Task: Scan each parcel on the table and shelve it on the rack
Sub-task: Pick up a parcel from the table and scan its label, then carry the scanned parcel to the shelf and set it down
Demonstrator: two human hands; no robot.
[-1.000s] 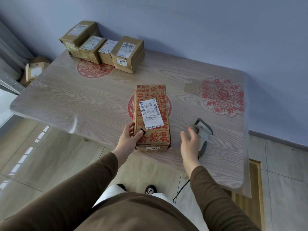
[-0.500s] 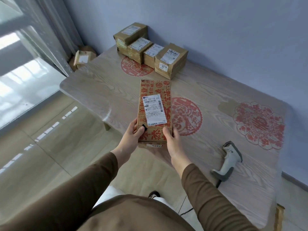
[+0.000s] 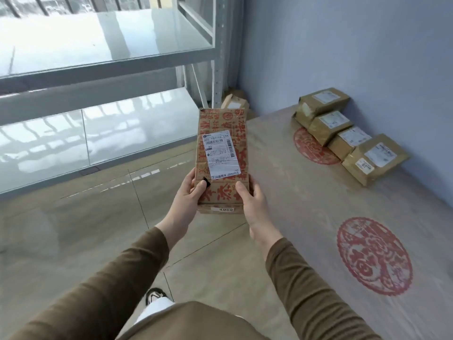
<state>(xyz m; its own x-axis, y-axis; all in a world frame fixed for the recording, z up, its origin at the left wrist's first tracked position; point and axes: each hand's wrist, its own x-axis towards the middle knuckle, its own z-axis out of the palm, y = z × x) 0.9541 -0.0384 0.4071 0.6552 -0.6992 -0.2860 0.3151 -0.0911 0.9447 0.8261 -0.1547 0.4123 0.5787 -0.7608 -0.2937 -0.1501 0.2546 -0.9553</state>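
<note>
So the printed parcel (image 3: 221, 158) was off the table (image 3: 306, 192) now — left hand (image 3: 187, 200) and right hand (image 3: 252, 204) both wrapped around its near end, carried toward the rack (image 3: 122, 62) up ahead-left. Scanner was put down, out of view — shelving looked next.

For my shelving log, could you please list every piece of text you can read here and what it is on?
"505 101-19 535", roughly: top line of the white label on the held parcel; digits slightly blurred.
"4066", roughly: small sticker on the parcel's near end.
Label's fine print: too small to read.
Parcel's red printed characters: large, but I cannot read them reliably.
Labels on the four parcels on the table: too blurred.
</note>
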